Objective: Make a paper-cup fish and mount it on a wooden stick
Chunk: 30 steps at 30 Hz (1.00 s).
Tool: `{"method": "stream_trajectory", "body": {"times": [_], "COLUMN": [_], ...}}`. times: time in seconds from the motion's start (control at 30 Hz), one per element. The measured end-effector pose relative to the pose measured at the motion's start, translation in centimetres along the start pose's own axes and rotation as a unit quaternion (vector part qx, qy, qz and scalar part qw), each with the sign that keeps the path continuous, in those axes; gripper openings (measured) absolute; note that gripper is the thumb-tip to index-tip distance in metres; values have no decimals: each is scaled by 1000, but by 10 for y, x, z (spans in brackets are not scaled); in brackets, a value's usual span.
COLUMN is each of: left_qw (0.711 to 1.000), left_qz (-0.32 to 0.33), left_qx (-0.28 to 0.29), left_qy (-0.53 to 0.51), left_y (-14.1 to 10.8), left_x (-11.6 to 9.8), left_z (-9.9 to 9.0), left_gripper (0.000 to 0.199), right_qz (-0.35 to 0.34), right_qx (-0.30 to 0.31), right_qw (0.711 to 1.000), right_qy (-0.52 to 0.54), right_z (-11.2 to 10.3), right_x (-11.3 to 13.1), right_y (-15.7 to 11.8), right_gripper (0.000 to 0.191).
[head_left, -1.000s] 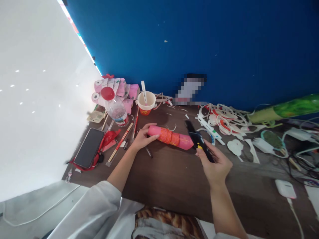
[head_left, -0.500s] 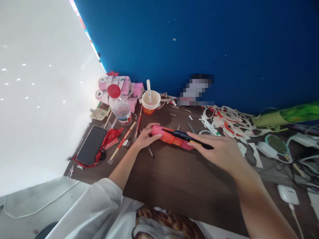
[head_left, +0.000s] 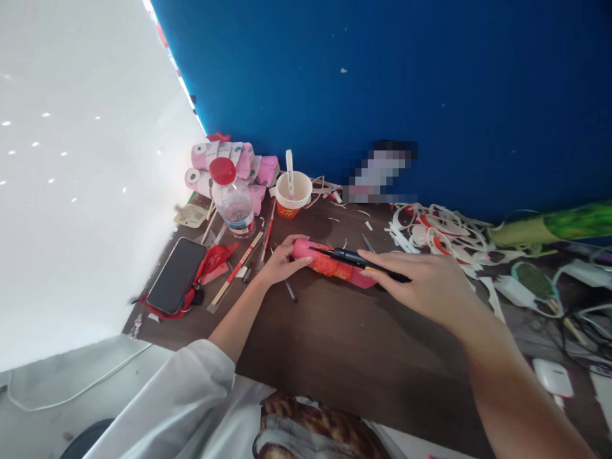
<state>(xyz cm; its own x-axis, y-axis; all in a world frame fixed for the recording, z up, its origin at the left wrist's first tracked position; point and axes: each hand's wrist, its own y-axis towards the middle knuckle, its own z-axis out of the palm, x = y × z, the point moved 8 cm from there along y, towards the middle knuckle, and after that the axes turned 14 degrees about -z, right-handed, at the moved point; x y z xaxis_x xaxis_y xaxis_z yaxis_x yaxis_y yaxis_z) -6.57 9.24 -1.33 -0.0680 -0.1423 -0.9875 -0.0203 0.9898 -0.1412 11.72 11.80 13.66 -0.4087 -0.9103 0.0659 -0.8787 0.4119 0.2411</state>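
Note:
My left hand (head_left: 287, 260) is closed around the left end of a pink paper tube (head_left: 329, 262) with an orange-red scale pattern, its thumb on the near side. In my right hand (head_left: 421, 280) is a slim black tool (head_left: 356, 258) with a narrow dark tip and a bit of yellow near my fingers; its exact kind is unclear. The tool lies lengthwise along the top of the tube, its tip pointing left toward my left thumb. Part of the tube's right end is hidden behind the tool and my right fingers.
A red-capped bottle (head_left: 234, 204), a paper cup (head_left: 292, 197) holding a white marker, and pink paper rolls (head_left: 248, 159) stand at the back left. A phone (head_left: 176, 275) and chopsticks (head_left: 236, 271) lie left. Paper scraps (head_left: 435, 226) and cables (head_left: 571, 325) crowd the right.
The view has shifted slightly. Both hands keep their hold on the tube and the black tool, with little visible movement between them.

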Motion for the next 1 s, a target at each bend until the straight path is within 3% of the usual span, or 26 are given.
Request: {"method": "stream_trajectory", "body": {"times": [0.3, 1.0], "left_qw": [1000, 1000], "left_qz": [4, 6], "left_qx": [5, 11], "left_qy": [-4, 12], "left_y": [0, -1], "left_x": [0, -2], "left_z": [0, 0], "left_gripper": [32, 31], "right_qz": [-3, -103], "right_qx": [9, 122], "right_qw": [1000, 982], "right_qy": [-3, -105], "right_z": [-3, -6], "right_x": [1, 21], "right_y": [2, 21], "right_gripper": [27, 30]}}
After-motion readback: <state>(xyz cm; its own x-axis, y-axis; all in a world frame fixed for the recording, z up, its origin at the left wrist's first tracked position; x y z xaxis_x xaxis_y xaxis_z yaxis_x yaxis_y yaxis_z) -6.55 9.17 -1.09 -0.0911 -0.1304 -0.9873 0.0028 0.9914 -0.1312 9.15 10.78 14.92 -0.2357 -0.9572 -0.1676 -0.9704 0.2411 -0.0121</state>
